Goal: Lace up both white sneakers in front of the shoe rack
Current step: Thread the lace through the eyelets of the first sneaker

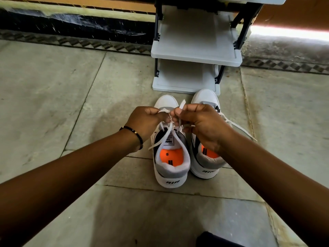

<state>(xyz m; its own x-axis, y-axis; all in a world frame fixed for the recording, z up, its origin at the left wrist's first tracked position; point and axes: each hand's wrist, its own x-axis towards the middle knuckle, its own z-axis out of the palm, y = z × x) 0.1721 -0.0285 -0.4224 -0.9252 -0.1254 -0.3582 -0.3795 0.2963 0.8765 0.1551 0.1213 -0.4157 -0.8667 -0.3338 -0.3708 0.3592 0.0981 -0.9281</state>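
Note:
Two white sneakers with grey collars and orange insoles stand side by side on the floor, heels toward me. Over the left sneaker (170,168) my left hand (145,122) pinches a loop of its white lace (166,132), and my right hand (201,125) pinches the other loop. Both loops meet between my fingertips above the tongue. The right sneaker (204,98) is partly hidden under my right hand; its lace (238,128) trails loose to the right on the floor.
A grey plastic shoe rack (195,57) with black posts stands just beyond the sneakers' toes, its shelves bare. Stone floor tiles (53,104) spread to the left and right. A dark wall base (71,24) runs behind. Dark cloth (213,239) shows at the bottom edge.

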